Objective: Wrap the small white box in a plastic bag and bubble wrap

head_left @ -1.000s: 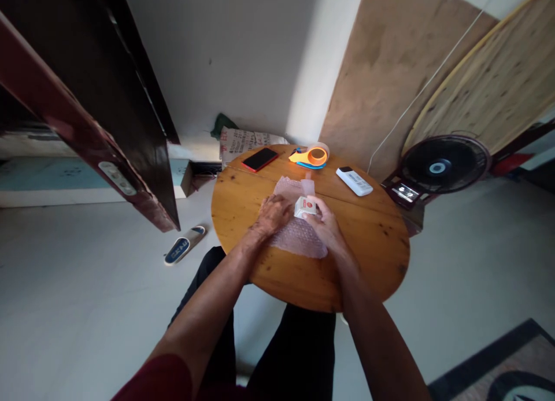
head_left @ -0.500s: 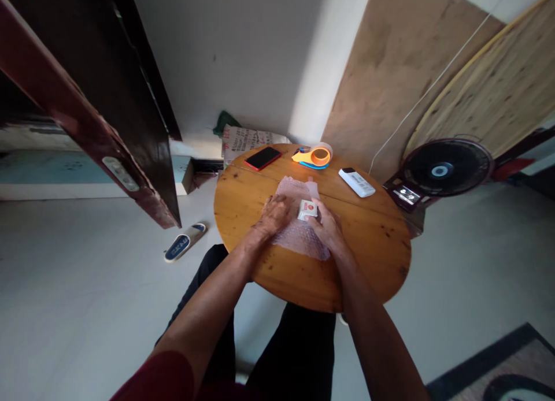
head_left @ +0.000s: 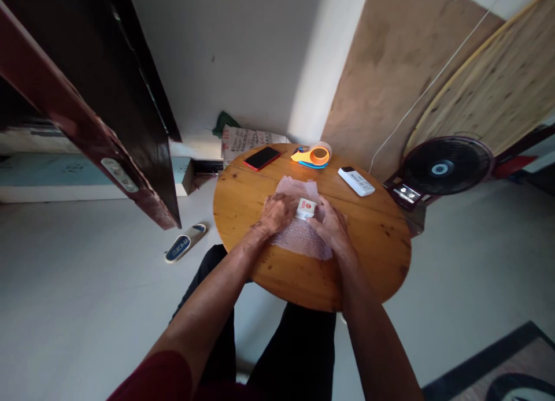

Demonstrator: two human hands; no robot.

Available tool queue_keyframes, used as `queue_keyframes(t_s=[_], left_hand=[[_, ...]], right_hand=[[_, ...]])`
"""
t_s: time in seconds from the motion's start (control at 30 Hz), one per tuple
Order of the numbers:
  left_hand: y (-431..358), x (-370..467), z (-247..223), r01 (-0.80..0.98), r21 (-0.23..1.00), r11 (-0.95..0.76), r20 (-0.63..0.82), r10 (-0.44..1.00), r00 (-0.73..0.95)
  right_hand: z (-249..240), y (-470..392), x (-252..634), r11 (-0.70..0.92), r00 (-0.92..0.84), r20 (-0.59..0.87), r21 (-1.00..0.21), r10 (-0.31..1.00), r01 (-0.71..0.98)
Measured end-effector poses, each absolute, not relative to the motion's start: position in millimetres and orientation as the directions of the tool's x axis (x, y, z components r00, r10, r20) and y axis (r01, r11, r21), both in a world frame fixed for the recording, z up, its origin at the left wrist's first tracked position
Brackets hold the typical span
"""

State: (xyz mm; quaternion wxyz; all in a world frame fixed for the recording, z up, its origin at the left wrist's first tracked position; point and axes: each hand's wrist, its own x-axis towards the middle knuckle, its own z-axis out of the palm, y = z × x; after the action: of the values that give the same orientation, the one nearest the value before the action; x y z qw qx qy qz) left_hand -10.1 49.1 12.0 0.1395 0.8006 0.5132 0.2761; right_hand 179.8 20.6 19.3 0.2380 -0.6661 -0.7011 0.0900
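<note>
A small white box with a red mark lies on a sheet of pinkish bubble wrap on the round wooden table. My left hand rests on the wrap just left of the box, palm down, fingers stretched out. To the right of the box is my right hand, with thumb and fingers apart. Its thumb tip reaches the box's lower right corner; whether it touches, I cannot tell. The left side of the wrap is partly hidden under my left hand.
Behind the wrap on the table lie a red-edged phone, an orange tape dispenser and a white handheld device. A dark fan stands to the right. An open door and a slipper are at left.
My right hand's fingers have spread and come away from the box's right side. The box sits slightly farther left, nearer my left hand, which has stayed almost in place.
</note>
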Motion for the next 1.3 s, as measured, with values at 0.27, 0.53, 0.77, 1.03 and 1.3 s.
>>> queue_keyframes(t_s=[0.27,0.53,0.77,1.03,1.3], left_hand=[[50,-6,10,0.564,0.636,-0.527,0.373,0.849,0.373],[53,1,-5,0.412,0.785,-0.462,0.301,0.866,0.398],[60,6,-10,0.351,0.834,-0.427,0.283,0.875,0.393],[59,4,-8,0.208,0.871,-0.445,0.33,0.843,0.424],[51,0,2,0.268,0.893,-0.361,0.228,0.878,0.422]], right_hand=[[23,18,194,0.057,-0.008,0.179,-0.269,0.984,0.962],[31,18,192,-0.097,0.153,0.234,-0.234,0.96,0.967],[26,20,192,-0.112,0.166,0.232,-0.231,0.958,0.967],[24,20,191,-0.126,0.165,0.208,-0.187,0.964,0.974],[26,19,191,-0.105,0.149,0.206,-0.211,0.967,0.972]])
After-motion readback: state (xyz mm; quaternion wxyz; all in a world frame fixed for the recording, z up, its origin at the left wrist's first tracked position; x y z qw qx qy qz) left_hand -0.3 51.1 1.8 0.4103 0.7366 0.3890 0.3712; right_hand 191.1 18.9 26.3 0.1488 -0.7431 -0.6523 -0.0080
